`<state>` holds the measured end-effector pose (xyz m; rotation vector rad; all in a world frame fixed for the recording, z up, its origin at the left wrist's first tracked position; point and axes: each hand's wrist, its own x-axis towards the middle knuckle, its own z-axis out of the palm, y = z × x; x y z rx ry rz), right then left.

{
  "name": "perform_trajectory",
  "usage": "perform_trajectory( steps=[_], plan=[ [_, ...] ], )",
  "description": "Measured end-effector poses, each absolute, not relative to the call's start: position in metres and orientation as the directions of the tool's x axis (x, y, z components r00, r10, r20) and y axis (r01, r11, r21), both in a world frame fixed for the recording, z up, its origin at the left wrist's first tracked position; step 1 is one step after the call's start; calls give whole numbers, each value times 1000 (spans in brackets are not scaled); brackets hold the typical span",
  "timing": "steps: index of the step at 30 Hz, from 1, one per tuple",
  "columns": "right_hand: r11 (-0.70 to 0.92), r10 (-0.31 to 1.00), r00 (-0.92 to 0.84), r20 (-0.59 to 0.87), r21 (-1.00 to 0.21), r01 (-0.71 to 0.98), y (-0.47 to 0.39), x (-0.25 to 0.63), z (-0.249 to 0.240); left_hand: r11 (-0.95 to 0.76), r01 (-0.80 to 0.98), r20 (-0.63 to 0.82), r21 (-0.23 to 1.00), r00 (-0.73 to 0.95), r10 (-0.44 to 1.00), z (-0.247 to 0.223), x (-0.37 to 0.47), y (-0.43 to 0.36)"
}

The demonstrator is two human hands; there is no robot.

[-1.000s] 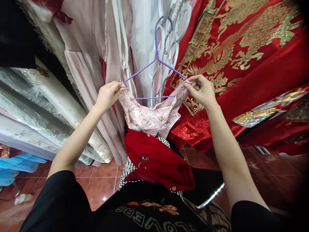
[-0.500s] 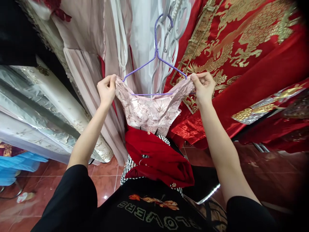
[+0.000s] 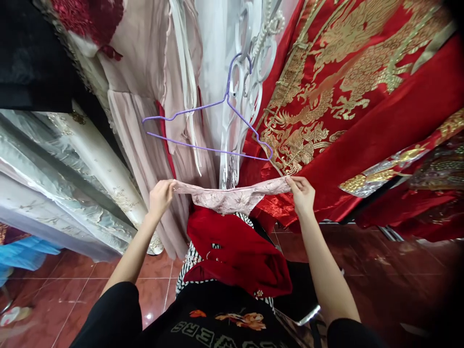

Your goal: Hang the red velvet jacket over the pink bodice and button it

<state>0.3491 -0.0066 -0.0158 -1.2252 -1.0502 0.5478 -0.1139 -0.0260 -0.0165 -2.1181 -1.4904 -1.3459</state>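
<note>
A pale pink patterned bodice-like garment [image 3: 228, 197] is stretched sideways between my hands. My left hand [image 3: 162, 195] pinches its left end, and my right hand [image 3: 302, 192] pinches the right end. Beyond and above the garment is a purple hanger [image 3: 206, 145], with its hook near a white ornate rack [image 3: 239, 87]. The hanger stands apart from both hands and from the pink cloth. Below the garment, a dark red velvet garment [image 3: 235, 251] with small shiny buttons lies over a black-and-white striped cloth [image 3: 181, 275] at my lap.
Long dusty-pink gowns [image 3: 137, 125] hang ahead on the left, with white and grey gowns [image 3: 87, 164] further left. A red robe with gold dragon embroidery [image 3: 326, 82] hangs at the right. Blue tulle [image 3: 29, 253] is low left, above the red tiled floor [image 3: 83, 295].
The pink garment has come off the hanger and moved down toward me, pulled straighter between my hands. The hanger now shows bare and tilted, its left end swung further left.
</note>
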Motion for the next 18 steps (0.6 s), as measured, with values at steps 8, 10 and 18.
perform_trajectory(
  steps=[8,10,18],
  plan=[
    [328,745,509,431,-901,283,4,359,61,-595,796,842,115,240,483,105,-64,5],
    [371,731,499,466,-885,282,4,358,72,-615,777,821,139,257,510,130,-58,29],
    [332,777,489,396,-918,217,-7,360,71,-600,782,732,168,309,607,126,-59,67]
  ],
)
